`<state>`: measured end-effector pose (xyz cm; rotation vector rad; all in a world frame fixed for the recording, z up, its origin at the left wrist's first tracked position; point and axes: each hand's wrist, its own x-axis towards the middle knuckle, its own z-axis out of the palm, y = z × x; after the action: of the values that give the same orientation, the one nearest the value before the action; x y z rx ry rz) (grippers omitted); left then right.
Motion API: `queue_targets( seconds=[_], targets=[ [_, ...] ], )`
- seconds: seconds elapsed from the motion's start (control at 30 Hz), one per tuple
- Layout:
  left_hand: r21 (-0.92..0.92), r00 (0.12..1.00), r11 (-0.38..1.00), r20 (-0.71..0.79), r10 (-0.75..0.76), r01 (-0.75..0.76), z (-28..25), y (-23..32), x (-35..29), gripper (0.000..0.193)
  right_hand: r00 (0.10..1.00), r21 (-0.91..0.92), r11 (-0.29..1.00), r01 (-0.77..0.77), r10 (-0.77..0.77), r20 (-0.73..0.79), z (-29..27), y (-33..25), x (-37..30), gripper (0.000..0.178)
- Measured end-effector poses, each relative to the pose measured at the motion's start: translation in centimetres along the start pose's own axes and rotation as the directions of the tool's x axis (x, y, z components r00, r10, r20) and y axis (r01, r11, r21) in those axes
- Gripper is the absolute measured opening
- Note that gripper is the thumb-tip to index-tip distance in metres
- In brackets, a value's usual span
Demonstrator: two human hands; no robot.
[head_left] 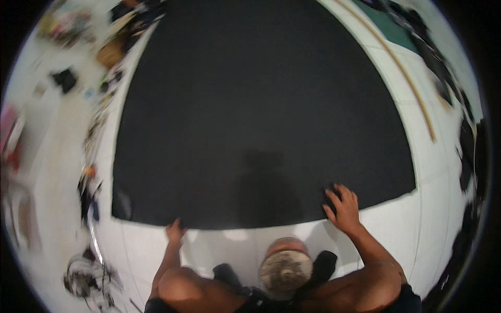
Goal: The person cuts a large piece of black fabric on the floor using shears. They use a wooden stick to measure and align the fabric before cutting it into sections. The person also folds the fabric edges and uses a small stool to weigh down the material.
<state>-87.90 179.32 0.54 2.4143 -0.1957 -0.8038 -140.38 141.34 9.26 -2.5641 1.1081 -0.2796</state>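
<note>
A wide sheet of black cloth [261, 104] lies spread over a white surface [438, 193], its near edge running just in front of me. My left hand [176, 230] is at that edge towards the left, its fingers closed on the cloth. Further right, my right hand [343, 208] rests on the cloth near its edge, fingers spread and slightly bent, holding nothing. A shadow falls on the middle of the cloth. At the left near corner there is a shinier patch.
Right of the cloth lies a long thin wooden stick [396, 61], with green material [391, 27] beyond it. Scraps and small items line the left side. A blurred machine-like object [87, 277] stands lower left. Between my legs is a round, worn object [286, 268].
</note>
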Motion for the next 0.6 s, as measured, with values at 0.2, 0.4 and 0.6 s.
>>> queue_targets(
  seconds=[0.2,0.4,0.6],
  targets=[
    [-0.709,0.944,0.703,-0.190,-0.271,0.059,3.2,3.8,-0.9,0.035,0.987,-0.079,0.995,-0.059,0.070,0.146,3.4,-0.8,-0.6,0.048],
    [-0.703,0.749,0.702,-0.526,-0.404,-0.115,-9.2,-9.1,7.4,0.061,0.869,-0.010,1.000,0.025,-0.017,0.494,1.2,-2.9,4.0,0.065],
    [-0.628,0.593,0.737,-0.701,-0.397,-0.249,-14.9,-6.6,15.4,0.082,0.651,-0.156,0.987,0.036,0.095,0.753,-2.3,-2.5,7.2,0.083]
  ],
)
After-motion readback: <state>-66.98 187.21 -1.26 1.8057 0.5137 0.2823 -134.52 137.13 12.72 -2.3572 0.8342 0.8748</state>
